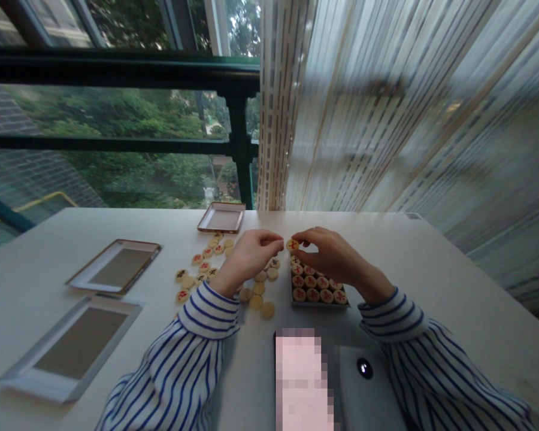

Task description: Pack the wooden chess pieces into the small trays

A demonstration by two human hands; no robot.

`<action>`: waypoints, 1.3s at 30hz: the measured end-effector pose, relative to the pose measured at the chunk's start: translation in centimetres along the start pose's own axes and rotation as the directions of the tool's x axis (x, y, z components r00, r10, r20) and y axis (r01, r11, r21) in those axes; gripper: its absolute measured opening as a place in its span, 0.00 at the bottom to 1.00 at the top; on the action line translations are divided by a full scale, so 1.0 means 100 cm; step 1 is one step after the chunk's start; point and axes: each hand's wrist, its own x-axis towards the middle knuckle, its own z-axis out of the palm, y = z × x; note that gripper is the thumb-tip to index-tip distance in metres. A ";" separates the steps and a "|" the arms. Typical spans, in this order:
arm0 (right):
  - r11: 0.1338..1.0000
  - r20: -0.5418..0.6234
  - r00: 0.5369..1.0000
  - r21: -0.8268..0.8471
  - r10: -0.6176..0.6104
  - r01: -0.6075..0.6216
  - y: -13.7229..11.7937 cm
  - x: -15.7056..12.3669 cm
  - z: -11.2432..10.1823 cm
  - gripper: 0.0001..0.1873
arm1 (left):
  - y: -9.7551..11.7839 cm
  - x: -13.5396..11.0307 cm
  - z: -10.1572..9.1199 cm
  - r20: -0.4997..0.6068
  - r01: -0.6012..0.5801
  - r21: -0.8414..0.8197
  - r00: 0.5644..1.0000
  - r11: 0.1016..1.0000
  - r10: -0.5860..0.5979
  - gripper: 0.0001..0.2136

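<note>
Pieces [312, 295]: rows in box [322, 305], others loose left of it.
Right hand [330, 250] pinches a piece [292, 245]; left hand [251, 254], fingertips together.

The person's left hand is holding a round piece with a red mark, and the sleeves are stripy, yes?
Wrong hand: the head view shows the right hand holding the round piece with the red mark. The sleeves are stripy, yes.
</note>
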 end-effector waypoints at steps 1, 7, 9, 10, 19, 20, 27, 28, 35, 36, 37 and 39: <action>1.000 0.002 1.000 -0.006 0.020 -0.020 0.002 0.000 0.001 0.14 | -0.001 0.000 0.000 -0.001 0.007 0.000 1.000 1.000 -0.007 0.10; 0.995 0.057 0.995 -0.057 0.079 -0.076 0.014 -0.001 0.008 0.15 | -0.010 0.003 0.001 -0.003 -0.032 0.092 0.999 0.995 0.033 0.13; 0.992 0.085 0.992 -0.093 0.093 -0.085 0.015 -0.001 0.010 0.16 | -0.014 0.004 0.002 0.006 -0.057 0.131 0.998 0.990 0.057 0.13; 0.990 0.100 0.990 -0.112 0.099 -0.087 0.016 -0.001 0.011 0.16 | -0.016 0.005 0.003 0.008 -0.062 0.146 0.998 0.987 0.061 0.13; 0.963 0.260 0.958 -0.264 0.119 -0.047 0.024 -0.002 0.016 0.15 | -0.025 0.008 0.005 0.012 -0.077 0.223 0.997 0.972 0.076 0.15; 0.962 0.273 0.954 -0.271 0.120 -0.043 0.024 -0.002 0.017 0.15 | -0.026 0.008 0.005 0.015 -0.080 0.227 0.997 0.971 0.078 0.15; 0.956 0.323 0.939 -0.294 0.122 -0.023 0.022 -0.002 0.015 0.15 | -0.025 0.008 0.005 0.018 -0.089 0.251 0.996 0.964 0.087 0.15; 0.955 0.323 0.939 -0.296 0.116 -0.016 0.021 -0.002 0.014 0.15 | -0.024 0.007 0.005 0.022 -0.084 0.251 0.996 0.964 0.081 0.15; 0.950 0.317 0.946 -0.310 0.072 0.032 0.021 -0.003 0.013 0.14 | -0.020 0.004 0.003 0.039 -0.084 0.250 0.996 0.964 0.077 0.15; 0.950 0.318 0.945 -0.311 0.073 0.032 0.021 -0.003 0.013 0.15 | -0.020 0.004 0.003 0.037 -0.086 0.249 0.996 0.965 0.079 0.15; 0.950 0.320 0.944 -0.311 0.076 0.029 0.021 -0.003 0.013 0.15 | -0.020 0.004 0.003 0.036 -0.088 0.246 0.996 0.965 0.082 0.15; 0.951 0.328 0.941 -0.308 0.080 0.027 0.021 -0.003 0.013 0.15 | -0.021 0.005 0.003 0.034 -0.095 0.243 0.995 0.965 0.089 0.15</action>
